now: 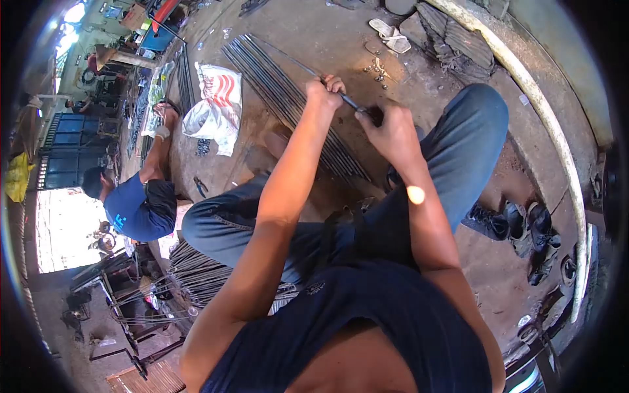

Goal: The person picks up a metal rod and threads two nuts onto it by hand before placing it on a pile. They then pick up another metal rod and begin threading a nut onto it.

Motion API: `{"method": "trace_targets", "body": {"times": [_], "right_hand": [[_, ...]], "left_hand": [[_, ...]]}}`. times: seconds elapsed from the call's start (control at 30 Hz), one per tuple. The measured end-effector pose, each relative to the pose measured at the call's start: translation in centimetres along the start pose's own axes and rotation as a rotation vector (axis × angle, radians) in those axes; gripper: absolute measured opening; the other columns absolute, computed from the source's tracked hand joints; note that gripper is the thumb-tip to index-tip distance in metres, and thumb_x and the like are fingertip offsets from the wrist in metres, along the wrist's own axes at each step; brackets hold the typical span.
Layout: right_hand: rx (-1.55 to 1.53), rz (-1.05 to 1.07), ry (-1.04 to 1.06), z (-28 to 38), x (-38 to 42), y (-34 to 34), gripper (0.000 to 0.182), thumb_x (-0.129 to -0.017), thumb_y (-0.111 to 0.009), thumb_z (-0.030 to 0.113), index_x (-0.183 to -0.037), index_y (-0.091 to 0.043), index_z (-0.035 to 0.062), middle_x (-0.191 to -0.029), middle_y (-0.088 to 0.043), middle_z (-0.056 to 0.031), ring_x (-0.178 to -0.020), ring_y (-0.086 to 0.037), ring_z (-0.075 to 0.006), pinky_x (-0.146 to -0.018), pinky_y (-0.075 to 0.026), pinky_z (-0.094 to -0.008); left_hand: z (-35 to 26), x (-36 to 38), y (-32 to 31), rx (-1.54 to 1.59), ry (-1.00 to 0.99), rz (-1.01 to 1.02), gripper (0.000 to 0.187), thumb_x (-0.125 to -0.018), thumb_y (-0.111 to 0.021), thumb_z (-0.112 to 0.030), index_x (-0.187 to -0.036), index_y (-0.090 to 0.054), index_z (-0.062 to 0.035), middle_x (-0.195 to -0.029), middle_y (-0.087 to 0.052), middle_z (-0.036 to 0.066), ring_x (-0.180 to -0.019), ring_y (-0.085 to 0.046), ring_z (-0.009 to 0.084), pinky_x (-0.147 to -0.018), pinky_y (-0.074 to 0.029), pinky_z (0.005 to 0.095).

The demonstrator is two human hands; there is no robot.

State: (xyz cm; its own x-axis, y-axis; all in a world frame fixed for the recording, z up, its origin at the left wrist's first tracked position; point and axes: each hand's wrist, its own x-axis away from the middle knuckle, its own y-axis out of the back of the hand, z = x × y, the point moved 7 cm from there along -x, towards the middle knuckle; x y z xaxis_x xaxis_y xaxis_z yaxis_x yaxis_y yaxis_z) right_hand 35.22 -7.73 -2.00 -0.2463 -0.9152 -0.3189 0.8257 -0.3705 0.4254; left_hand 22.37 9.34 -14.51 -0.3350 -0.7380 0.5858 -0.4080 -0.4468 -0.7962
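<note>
My left hand (325,90) is closed round a long thin metal rod (295,62), which runs away from me over the floor to the upper left. At the rod's near end, my right hand (391,131) is closed on a thicker dark end piece; its exact kind is partly hidden by the fingers. Beneath my left arm, many similar rods (268,75) lie side by side in a bundle on the floor. Several small shiny metal pieces (379,71), too small to name surely, are scattered just beyond my right hand.
A white sack with red marks (219,98) lies left of the rods, with pliers (200,187) nearer me. A person in a blue shirt (141,209) sits at the left. A sandal (390,36), shoes (517,226) and a long pale pipe (550,118) lie on the right.
</note>
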Motion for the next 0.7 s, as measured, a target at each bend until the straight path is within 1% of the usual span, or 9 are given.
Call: {"method": "trace_targets", "body": {"times": [0.13,0.33,0.4,0.43,0.5,0.53,0.57,0.67,0.7], "right_hand": [[0.124,0.034,-0.029,0.3,0.5,-0.7,0.022,-0.079,-0.072,0.015,-0.083,-0.062,-0.0034,-0.076,-0.064,-0.0246,-0.077,-0.064,-0.0424,-0.071,-0.051,-0.0473],[0.347,-0.071,0.032,-0.4,1.1,-1.9,0.018,-0.085,-0.067,0.014,-0.082,-0.062,-0.0031,-0.073,-0.063,-0.0241,-0.076,-0.063,-0.0433,-0.069,-0.050,-0.0472],[0.134,0.033,-0.081,-2.5,0.3,-2.1,0.022,-0.089,-0.064,0.018,-0.083,-0.063,-0.0034,-0.071,-0.061,-0.0251,-0.069,-0.059,-0.0467,-0.067,-0.051,-0.0458],[0.077,0.142,-0.365,-5.3,-0.1,-1.8,0.038,-0.095,-0.058,0.032,-0.081,-0.065,-0.0023,-0.068,-0.063,-0.0194,-0.059,-0.060,-0.0374,-0.061,-0.051,-0.0395],[-0.406,0.328,-0.748,-9.4,-0.2,-2.0,0.050,-0.096,-0.051,0.046,-0.084,-0.065,-0.0005,-0.068,-0.064,-0.0109,-0.056,-0.059,-0.0217,-0.058,-0.050,-0.0315],[-0.368,0.397,-0.778,-10.7,-0.9,-1.8,0.056,-0.095,-0.050,0.054,-0.091,-0.065,0.0004,-0.069,-0.063,-0.0053,-0.060,-0.060,-0.0119,-0.056,-0.049,-0.0263],[-0.270,0.466,-0.821,-12.3,-1.8,-1.6,0.050,-0.097,-0.050,0.049,-0.103,-0.064,0.0010,-0.077,-0.067,-0.0064,-0.059,-0.060,-0.0135,-0.059,-0.051,-0.0270],[-0.174,0.483,-0.819,-19.9,-4.3,-2.7,0.042,-0.096,-0.053,0.040,-0.105,-0.064,0.0010,-0.077,-0.067,-0.0062,-0.059,-0.060,-0.0134,-0.057,-0.051,-0.0273],[-0.046,0.554,-0.815,-23.1,-4.8,-3.5,0.039,-0.095,-0.055,0.037,-0.105,-0.063,0.0003,-0.077,-0.066,-0.0060,-0.060,-0.060,-0.0127,-0.058,-0.051,-0.0267]], "left_hand": [[0.8,-0.3,0.7,-0.011,-0.016,-0.031,0.032,-0.097,-0.028,-0.027,-0.073,-0.036,-0.0085,-0.060,-0.035,0.001,-0.043,-0.029,0.0130,-0.039,-0.023,0.0262],[2.0,-1.1,1.8,-0.010,-0.036,-0.054,0.029,-0.097,-0.029,-0.027,-0.075,-0.036,-0.0092,-0.062,-0.038,0.001,-0.043,-0.029,0.0125,-0.038,-0.023,0.0258],[2.3,-0.7,1.8,-0.005,-0.038,-0.056,0.029,-0.098,-0.030,-0.028,-0.075,-0.036,-0.0100,-0.062,-0.038,0.001,-0.043,-0.029,0.0124,-0.038,-0.023,0.0260],[2.2,-0.9,2.2,-0.011,-0.065,-0.060,0.029,-0.098,-0.031,-0.029,-0.076,-0.037,-0.0108,-0.062,-0.039,0.001,-0.042,-0.029,0.0122,-0.037,-0.023,0.0261],[2.9,-1.4,2.6,0.084,0.003,0.004,0.030,-0.099,-0.033,-0.032,-0.077,-0.041,-0.0123,-0.061,-0.040,0.000,-0.041,-0.029,0.0120,-0.037,-0.023,0.0259],[3.4,-1.3,3.0,0.092,0.005,-0.012,0.030,-0.098,-0.034,-0.033,-0.078,-0.044,-0.0126,-0.059,-0.040,0.000,-0.040,-0.029,0.0120,-0.037,-0.023,0.0258],[3.7,-1.1,3.4,0.100,0.007,-0.031,0.031,-0.098,-0.035,-0.034,-0.079,-0.046,-0.0128,-0.058,-0.040,0.000,-0.039,-0.029,0.0120,-0.037,-0.023,0.0258],[4.7,-2.3,5.1,0.093,0.020,-0.080,0.035,-0.099,-0.038,-0.040,-0.080,-0.049,-0.0132,-0.057,-0.039,-0.001,-0.039,-0.028,0.0119,-0.038,-0.022,0.0265],[4.9,-2.4,5.5,0.068,0.005,-0.114,0.037,-0.100,-0.038,-0.043,-0.080,-0.049,-0.0131,-0.057,-0.039,-0.001,-0.039,-0.028,0.0118,-0.038,-0.021,0.0268]]}}
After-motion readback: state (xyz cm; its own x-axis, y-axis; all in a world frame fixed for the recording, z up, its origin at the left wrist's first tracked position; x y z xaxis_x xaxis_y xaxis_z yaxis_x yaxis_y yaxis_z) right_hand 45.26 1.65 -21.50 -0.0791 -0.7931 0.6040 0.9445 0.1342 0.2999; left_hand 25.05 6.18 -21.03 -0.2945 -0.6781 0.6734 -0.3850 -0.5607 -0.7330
